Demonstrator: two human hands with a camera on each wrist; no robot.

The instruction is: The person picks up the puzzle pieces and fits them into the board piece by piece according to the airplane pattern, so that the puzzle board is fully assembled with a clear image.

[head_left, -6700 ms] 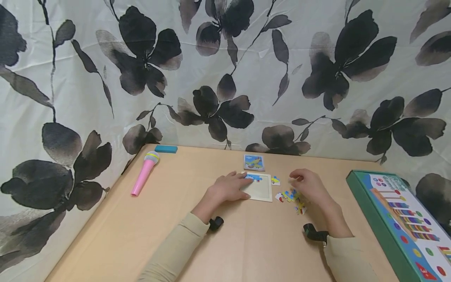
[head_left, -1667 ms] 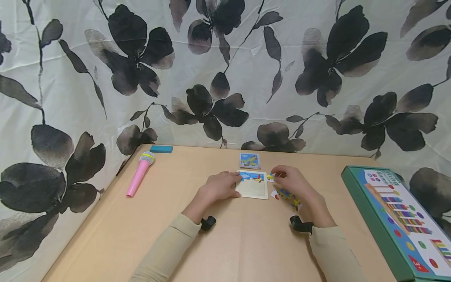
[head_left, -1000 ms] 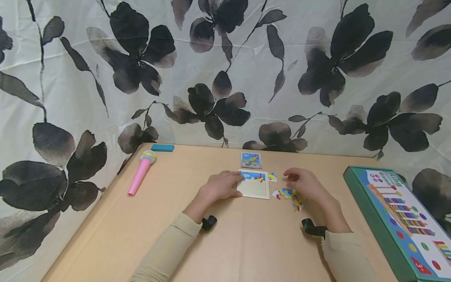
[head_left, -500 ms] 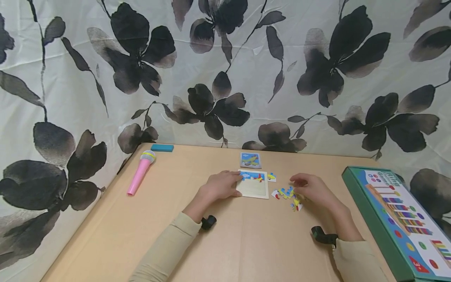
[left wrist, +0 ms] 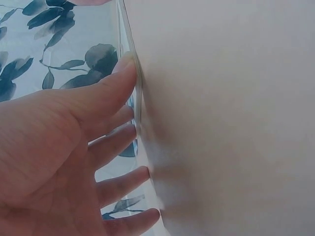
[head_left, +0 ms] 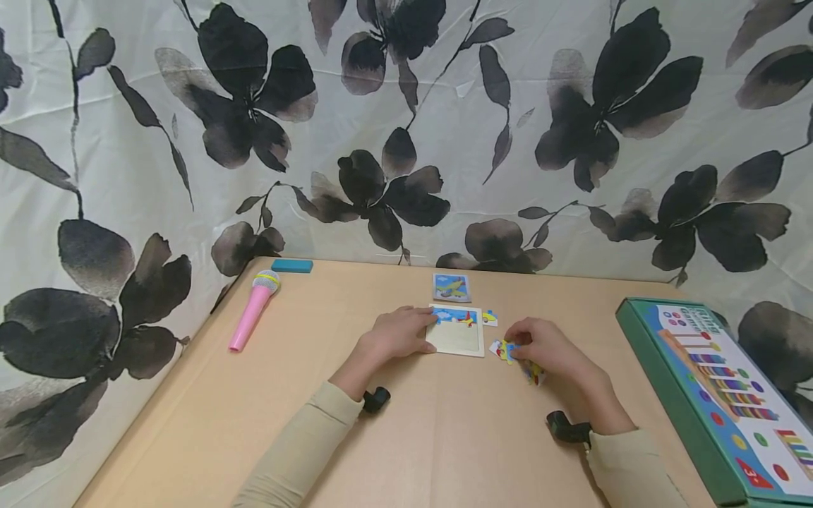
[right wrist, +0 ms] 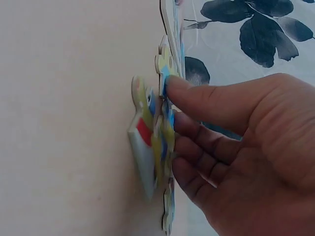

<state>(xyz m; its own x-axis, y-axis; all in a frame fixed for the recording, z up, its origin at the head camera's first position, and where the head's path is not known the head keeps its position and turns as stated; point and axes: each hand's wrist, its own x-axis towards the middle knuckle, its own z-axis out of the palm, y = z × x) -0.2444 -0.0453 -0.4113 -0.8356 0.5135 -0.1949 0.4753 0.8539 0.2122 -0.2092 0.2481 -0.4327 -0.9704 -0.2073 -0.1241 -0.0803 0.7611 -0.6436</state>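
A pale puzzle frame (head_left: 457, 342) lies on the table, with joined blue and red pieces (head_left: 459, 317) along its top. My left hand (head_left: 399, 334) rests with spread fingers on the frame's left edge; in the left wrist view the thumb and fingers of that hand (left wrist: 64, 142) touch the edge. At the pile of loose pieces (head_left: 502, 350) right of the frame is my right hand (head_left: 551, 348). In the right wrist view the thumb of the right hand (right wrist: 246, 132) touches a blue and yellow piece (right wrist: 165, 73); whether it is pinched I cannot tell. Another piece (head_left: 490, 318) lies beside the frame.
A picture tile (head_left: 452, 288) lies behind the frame. The pink microphone (head_left: 253, 317) and a teal block (head_left: 292, 266) are at the back left of the table (head_left: 406, 437). A large green-edged box (head_left: 724, 395) occupies the right side, and a floral cloth (head_left: 483, 141) hangs behind.
A red-and-blue portion has appeared in the frame's upper right since the earliest view. My right hand has just moved left and down onto the loose pieces; the left hand has stayed on the frame.
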